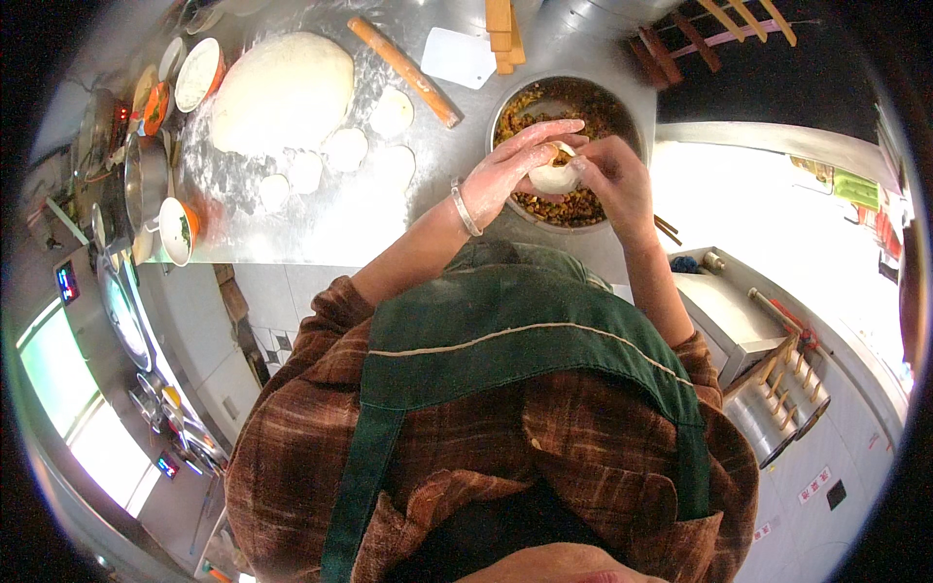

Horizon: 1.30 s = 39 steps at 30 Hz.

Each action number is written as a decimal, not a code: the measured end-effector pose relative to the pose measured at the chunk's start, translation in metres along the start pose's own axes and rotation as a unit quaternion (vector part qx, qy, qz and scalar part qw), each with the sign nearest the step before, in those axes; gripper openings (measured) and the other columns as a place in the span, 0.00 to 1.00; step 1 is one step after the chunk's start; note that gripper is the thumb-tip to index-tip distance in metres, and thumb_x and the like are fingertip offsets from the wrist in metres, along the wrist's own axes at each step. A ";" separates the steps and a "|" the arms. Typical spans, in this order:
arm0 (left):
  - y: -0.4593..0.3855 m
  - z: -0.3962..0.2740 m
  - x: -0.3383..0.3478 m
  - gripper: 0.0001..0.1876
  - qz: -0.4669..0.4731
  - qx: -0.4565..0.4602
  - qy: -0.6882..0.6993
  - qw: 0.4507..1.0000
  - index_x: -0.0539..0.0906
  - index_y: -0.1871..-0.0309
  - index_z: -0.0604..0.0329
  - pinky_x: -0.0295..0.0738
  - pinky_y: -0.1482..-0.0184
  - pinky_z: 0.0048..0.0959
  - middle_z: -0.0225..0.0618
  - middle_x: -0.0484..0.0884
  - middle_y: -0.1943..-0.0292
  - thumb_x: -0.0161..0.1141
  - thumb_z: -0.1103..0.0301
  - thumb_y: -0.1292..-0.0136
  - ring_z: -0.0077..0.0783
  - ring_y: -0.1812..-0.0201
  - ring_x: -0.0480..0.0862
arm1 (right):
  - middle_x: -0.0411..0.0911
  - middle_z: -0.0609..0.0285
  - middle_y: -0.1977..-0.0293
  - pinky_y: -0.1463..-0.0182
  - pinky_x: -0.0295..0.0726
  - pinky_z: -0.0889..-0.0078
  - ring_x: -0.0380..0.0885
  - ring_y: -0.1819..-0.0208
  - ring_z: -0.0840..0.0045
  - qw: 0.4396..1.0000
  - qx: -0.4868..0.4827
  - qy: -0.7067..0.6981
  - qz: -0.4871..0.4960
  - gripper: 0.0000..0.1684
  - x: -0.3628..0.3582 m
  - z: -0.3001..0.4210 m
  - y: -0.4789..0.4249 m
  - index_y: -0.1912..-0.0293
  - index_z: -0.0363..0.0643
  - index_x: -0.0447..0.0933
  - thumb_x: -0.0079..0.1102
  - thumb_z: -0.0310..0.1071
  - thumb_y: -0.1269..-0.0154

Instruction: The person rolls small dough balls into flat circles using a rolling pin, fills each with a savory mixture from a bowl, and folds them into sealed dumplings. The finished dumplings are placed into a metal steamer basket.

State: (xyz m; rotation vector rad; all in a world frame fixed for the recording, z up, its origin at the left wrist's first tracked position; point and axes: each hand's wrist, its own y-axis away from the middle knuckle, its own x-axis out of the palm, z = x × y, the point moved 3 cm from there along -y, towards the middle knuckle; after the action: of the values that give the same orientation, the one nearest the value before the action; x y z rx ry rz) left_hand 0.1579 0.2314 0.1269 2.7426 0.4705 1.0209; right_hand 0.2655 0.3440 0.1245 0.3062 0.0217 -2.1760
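Observation:
My left hand [499, 171], floury and with a bangle at the wrist, cradles a filled dough bun [554, 181]. At its top a gap shows brown chopped filling. The fingertips of my right hand [623, 178] grip the bun's dough edge from the other side. Both hands are above a round metal bowl [497, 120], which holds a chopped, oily filling [565, 210]. The hands and bun hide the bowl's middle. Left of the bowl, several flattened dough rounds [345, 149] lie on the floured steel table [444, 164].
A large dough mass [284, 91] lies at the back left, beside a wooden rolling pin [404, 71] and a white plastic scraper [458, 58]. A bowl of white powder [198, 75] and a bowl with chopped greens [176, 232] line the left side. Chopsticks [668, 229] stick out past the filling bowl.

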 end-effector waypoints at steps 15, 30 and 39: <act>-0.007 0.015 -0.013 0.17 -0.017 0.116 -0.209 0.971 0.71 0.44 0.62 0.63 0.42 0.24 0.32 0.74 0.47 0.47 0.76 0.36 0.24 0.45 0.71 | 0.75 0.65 0.68 0.59 0.73 0.82 0.73 0.64 0.85 0.994 0.053 -0.053 0.074 0.13 0.005 0.005 0.004 0.57 0.38 0.72 0.59 0.24 0.44; -0.001 0.002 -0.015 0.24 0.031 0.005 0.027 0.999 0.61 0.36 0.57 0.76 0.50 0.33 0.41 0.68 0.41 0.45 0.64 0.34 0.32 0.44 0.72 | 0.77 0.63 0.72 0.62 0.74 0.80 0.74 0.69 0.84 0.999 0.010 0.041 -0.010 0.08 -0.002 0.006 0.000 0.66 0.38 0.74 0.62 0.27 0.47; -0.010 0.014 -0.014 0.21 -0.011 0.086 -0.160 0.983 0.68 0.41 0.61 0.63 0.40 0.25 0.34 0.71 0.44 0.47 0.75 0.38 0.27 0.42 0.69 | 0.76 0.64 0.75 0.65 0.75 0.81 0.75 0.71 0.86 0.996 0.008 0.083 0.023 0.07 0.007 0.006 0.001 0.67 0.39 0.74 0.61 0.27 0.47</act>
State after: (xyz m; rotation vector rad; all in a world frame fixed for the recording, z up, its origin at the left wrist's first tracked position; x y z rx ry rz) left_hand 0.1548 0.2347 0.1055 2.9692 0.5543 0.5372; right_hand 0.2612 0.3374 0.1292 0.4906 0.0900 -2.1012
